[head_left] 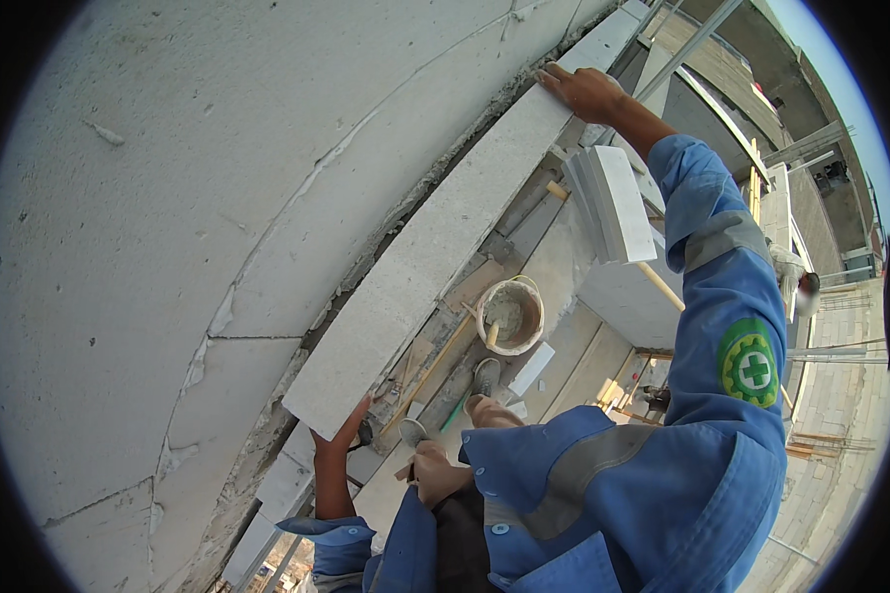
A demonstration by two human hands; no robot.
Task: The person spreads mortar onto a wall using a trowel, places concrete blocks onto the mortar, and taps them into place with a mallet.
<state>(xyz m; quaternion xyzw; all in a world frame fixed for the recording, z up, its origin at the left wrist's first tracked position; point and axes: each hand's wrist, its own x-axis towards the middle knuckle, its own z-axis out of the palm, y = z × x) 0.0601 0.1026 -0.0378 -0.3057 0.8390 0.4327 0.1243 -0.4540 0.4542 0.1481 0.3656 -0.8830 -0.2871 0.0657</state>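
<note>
A long, pale grey lightweight concrete block (435,237) lies aslant along the wall, running from the lower left to the upper right. My left hand (341,435) grips its near lower end, with the thumb along the end face and the other fingers mostly hidden. Near the far end, my right hand (583,91) is closed over the block's outer edge, arm stretched out. A narrow, rough gap with mortar crumbs separates the block from the wall (227,178). Another pale block (608,38) continues the row past my right hand.
Below the block, a bucket (534,331) of grey mortar holds a wooden-handled tool (492,336). White slabs (623,203) are stacked to the right. Offcuts, a bamboo stick (430,368) and my shoes (485,378) are on the platform planks. Metal scaffold poles (692,47) cross the upper right.
</note>
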